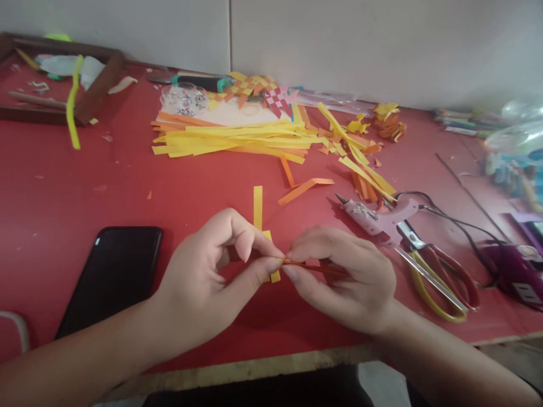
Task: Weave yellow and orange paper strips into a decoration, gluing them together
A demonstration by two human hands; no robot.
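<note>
Both hands close in a fingertip pinch, no gap showing on the left: the left hand (pixel 203 265) grips the near tip of a narrow orange strip (pixel 303 264), and the right hand (pixel 348 277) pinches it just beside, its tail running into that palm toward 3 o'clock. The strip lies directly between the two thumbs and forefingers, edge-on. Behind it, yellow strips (pixel 258 206) reach from 11 o'clock to about 6; whether the fingers touch them, I cannot tell.

The folding seems barely begun: no woven check shows at the fingertips, and a large pile of yellow strips (pixel 229 138) at 11 o'clock looks unused. A bent orange strip (pixel 305 189) lies between 12 and 1. Farther out at 12, a yellow-and-orange woven piece (pixel 254 86) and a pink-and-white woven fish (pixel 278 100) look finished. A glue gun (pixel 377 217) rests at 2, scissors (pixel 410 234) near 3, a phone (pixel 114 271) at 9.
</note>
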